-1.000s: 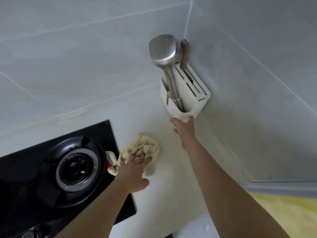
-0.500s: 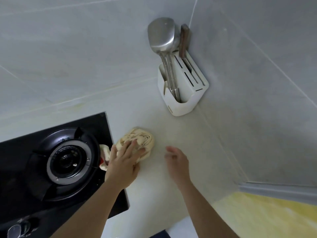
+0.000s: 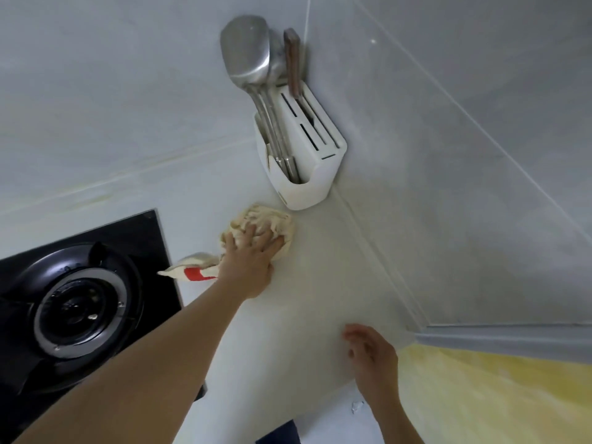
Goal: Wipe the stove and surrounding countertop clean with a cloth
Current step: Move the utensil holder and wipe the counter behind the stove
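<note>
A bunched cream cloth (image 3: pixel 261 221) with a red patch on its trailing end lies on the pale countertop (image 3: pixel 320 283), right of the black glass stove (image 3: pixel 80 302). My left hand (image 3: pixel 248 261) presses down on the cloth, fingers spread over it, just in front of the white utensil holder. My right hand (image 3: pixel 371 354) hovers over the counter near its front right edge, fingers loosely curled and holding nothing. The stove's round burner sits at the left.
A white utensil holder (image 3: pixel 304 168) with a metal spatula and a knife stands in the back corner against grey tiled walls. A yellow surface (image 3: pixel 496 395) lies past the counter's right end. A small scrap lies on the floor below the edge.
My right hand let go of the utensil holder and drew back to the front of the counter. My left hand slid the cloth right and back, toward the holder.
</note>
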